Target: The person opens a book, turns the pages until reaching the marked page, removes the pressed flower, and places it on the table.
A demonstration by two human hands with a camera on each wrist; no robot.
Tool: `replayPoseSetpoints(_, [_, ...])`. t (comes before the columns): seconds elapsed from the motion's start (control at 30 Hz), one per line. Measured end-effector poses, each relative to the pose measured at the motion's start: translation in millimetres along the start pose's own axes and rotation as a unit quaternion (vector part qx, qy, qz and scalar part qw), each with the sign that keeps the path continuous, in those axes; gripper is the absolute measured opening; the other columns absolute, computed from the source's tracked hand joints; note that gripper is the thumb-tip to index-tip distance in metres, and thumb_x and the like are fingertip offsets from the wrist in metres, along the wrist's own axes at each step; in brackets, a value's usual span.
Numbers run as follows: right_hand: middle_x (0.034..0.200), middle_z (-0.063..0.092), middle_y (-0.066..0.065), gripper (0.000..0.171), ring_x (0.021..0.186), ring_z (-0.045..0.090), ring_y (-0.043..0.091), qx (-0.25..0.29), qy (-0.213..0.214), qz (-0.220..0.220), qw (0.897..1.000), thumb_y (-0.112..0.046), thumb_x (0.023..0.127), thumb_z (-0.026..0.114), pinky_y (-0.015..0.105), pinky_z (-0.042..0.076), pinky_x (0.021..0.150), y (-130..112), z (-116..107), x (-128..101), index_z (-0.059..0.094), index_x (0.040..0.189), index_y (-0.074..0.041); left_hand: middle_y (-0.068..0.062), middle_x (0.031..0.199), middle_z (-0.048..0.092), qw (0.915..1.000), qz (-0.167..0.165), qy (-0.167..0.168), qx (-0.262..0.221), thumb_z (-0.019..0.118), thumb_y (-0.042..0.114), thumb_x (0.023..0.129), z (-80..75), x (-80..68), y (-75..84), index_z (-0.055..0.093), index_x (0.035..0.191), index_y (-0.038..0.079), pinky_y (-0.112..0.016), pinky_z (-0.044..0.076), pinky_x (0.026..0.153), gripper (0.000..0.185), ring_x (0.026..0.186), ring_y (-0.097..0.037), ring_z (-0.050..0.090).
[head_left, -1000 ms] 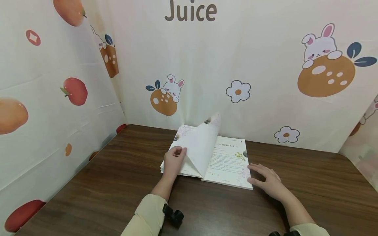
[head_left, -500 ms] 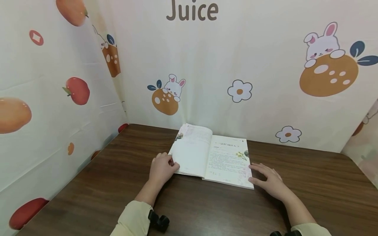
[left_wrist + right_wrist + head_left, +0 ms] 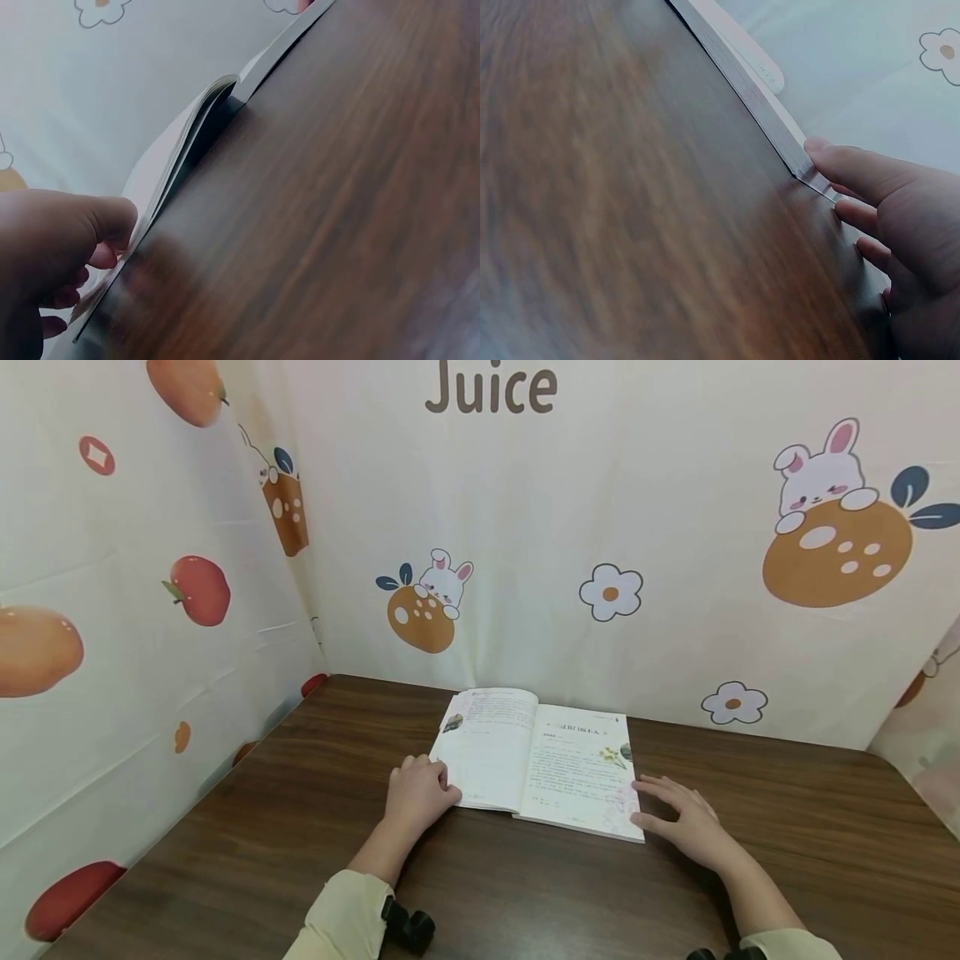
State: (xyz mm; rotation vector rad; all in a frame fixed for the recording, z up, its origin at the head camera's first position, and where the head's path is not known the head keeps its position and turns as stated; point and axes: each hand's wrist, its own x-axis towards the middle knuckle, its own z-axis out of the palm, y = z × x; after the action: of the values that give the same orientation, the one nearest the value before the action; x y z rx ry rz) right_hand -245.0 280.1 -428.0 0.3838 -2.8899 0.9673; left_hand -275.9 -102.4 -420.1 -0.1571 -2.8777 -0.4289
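L hand (image 3: 418, 792) rests at the near-left corner of the open book (image 3: 536, 760), fingers loosely curled, tips touching the left page's outer edge. In the left wrist view the L hand (image 3: 52, 255) sits low-left w/ the thumb against the page edge; whether it pinches a page or just rests there, can't tell. No page is lifted in the head view; both pages lie flat.

R hand (image 3: 678, 817) lies flat w/ fingers spread and relaxed, tips touching the near-right corner of the book. Right wrist view shows the R hand (image 3: 900, 225) w/ its thumb tip pressed against the corner of the page block; other fingers stretch along the wood beside it. It holds nothing, only steadies the book.

Book lies open, face up, approx mid-width of the tabletop (image 3: 300, 827), nearer the far edge than the near one, its top edge close to the backdrop cloth (image 3: 675, 635). Left page mostly blank w/ a small picture at its top-left; right page has printed text and a small yellow-flower drawing near its upper right. Text too small to read.

Cream sleeves (image 3: 337, 922) cover both forearms; a black wrist-camera mount (image 3: 408, 927) shows at the L cuff. The cloth, w/ printed rabbits, oranges, flowers and the word "Juice", hangs along the far, left and right edges of the dark wood tabletop.
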Motion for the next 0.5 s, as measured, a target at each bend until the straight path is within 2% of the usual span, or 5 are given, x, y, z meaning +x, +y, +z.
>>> replayPoseSetpoints(0.13, [0.137, 0.042, 0.021, 0.060, 0.130, 0.022, 0.046, 0.000, -0.002, 0.006, 1.000, -0.045, 0.081, 0.066, 0.065, 0.005, 0.100, -1, -1, 1, 0.055, 0.127, -0.009, -0.007, 0.100, 0.049, 0.9988, 0.022, 0.040, -0.017, 0.065, 0.017, 0.068, 3.6, 1.2, 4.6, 0.057, 0.099, 0.012, -0.041, 0.037, 0.078, 0.033, 0.096, -0.027, 0.042])
replayPoseSetpoints(0.23, [0.137, 0.042, 0.022, 0.060, 0.130, 0.021, 0.046, 0.001, -0.002, 0.010, 1.000, -0.045, 0.080, 0.067, 0.065, 0.005, 0.100, -1, -1, 1, 0.055, 0.127, -0.009, -0.013, 0.130, 0.042, 0.9905, 0.120, 0.066, -0.008, 0.064, 0.007, 0.077, 6.6, 2.6, 11.1, 0.048, 0.128, 0.015, -0.049, 0.035, 0.093, 0.054, 0.121, -0.032, 0.036])
replayPoseSetpoints(0.37, [0.136, 0.043, 0.022, 0.061, 0.130, 0.022, 0.046, 0.003, -0.005, 0.012, 1.000, -0.045, 0.080, 0.067, 0.065, 0.005, 0.100, -1, -1, 1, 0.055, 0.127, -0.008, -0.008, 0.148, 0.028, 0.9612, 0.273, 0.017, 0.034, 0.051, -0.012, 0.081, 8.6, 0.6, 19.9, 0.035, 0.143, 0.022, -0.048, 0.026, 0.105, 0.072, 0.138, -0.029, 0.017])
replayPoseSetpoints(0.43, [0.137, 0.043, 0.021, 0.061, 0.131, 0.022, 0.046, 0.004, -0.007, 0.014, 1.000, -0.045, 0.080, 0.067, 0.065, 0.005, 0.100, -2, -1, 1, 0.055, 0.127, -0.008, -0.002, 0.151, 0.024, 0.9507, 0.306, -0.028, 0.046, 0.048, -0.017, 0.079, 8.4, -1.7, 22.7, 0.031, 0.145, 0.026, -0.044, 0.022, 0.107, 0.081, 0.140, -0.024, 0.012])
replayPoseSetpoints(0.5, [0.137, 0.042, 0.021, 0.061, 0.130, 0.021, 0.047, 0.004, -0.009, 0.021, 1.000, -0.046, 0.080, 0.067, 0.065, 0.005, 0.099, -2, -2, 1, 0.055, 0.127, -0.009, 0.003, 0.151, 0.023, 0.9497, 0.303, -0.065, 0.048, 0.048, -0.017, 0.081, 7.6, -3.7, 24.5, 0.030, 0.145, 0.030, -0.040, 0.020, 0.109, 0.081, 0.140, -0.020, 0.011])
